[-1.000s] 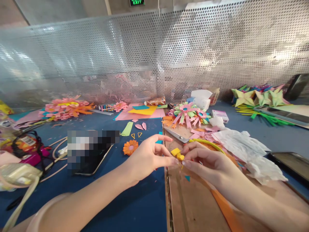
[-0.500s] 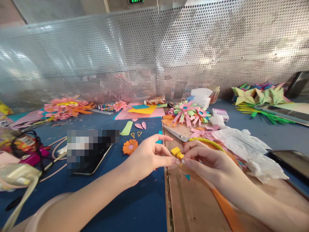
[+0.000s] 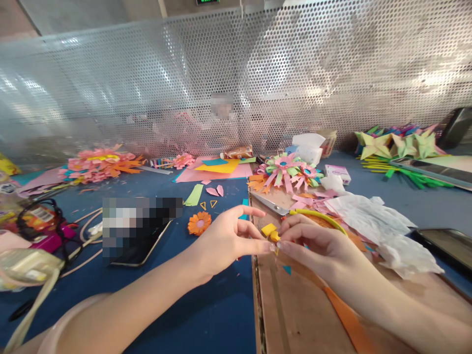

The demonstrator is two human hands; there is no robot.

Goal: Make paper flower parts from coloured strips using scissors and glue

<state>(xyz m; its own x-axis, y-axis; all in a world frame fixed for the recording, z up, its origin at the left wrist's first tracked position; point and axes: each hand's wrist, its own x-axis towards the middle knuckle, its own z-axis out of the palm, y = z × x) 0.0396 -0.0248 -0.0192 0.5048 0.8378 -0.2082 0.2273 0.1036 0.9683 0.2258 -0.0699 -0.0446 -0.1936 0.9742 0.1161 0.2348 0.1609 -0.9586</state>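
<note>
Both my hands meet over the brown board (image 3: 271,305), thumb tips almost touching. My left hand (image 3: 236,233) pinches at a small folded piece of yellow paper (image 3: 275,236) with thumb and finger, its other fingers loosely curled. From the other side, my right hand (image 3: 309,241) pinches the same piece. The fingertips partly cover it. Just behind them shows a flat yellow paper scrap (image 3: 268,229); whether it joins the held piece I cannot tell. Scissors with yellow handles (image 3: 273,204) lie beyond my fingers. An orange paper flower (image 3: 199,223) rests left of my left hand.
A phone (image 3: 142,246) lies at left near cables. Pink, green and orange paper flowers (image 3: 283,169) stand behind the scissors. Crumpled white tissue (image 3: 368,216) and another phone (image 3: 446,250) are at right. A perforated metal screen (image 3: 236,64) closes off the back.
Almost nothing differs. Both hands keep their pinch on the yellow paper, with only a tiny shift of the fingers and of the view.
</note>
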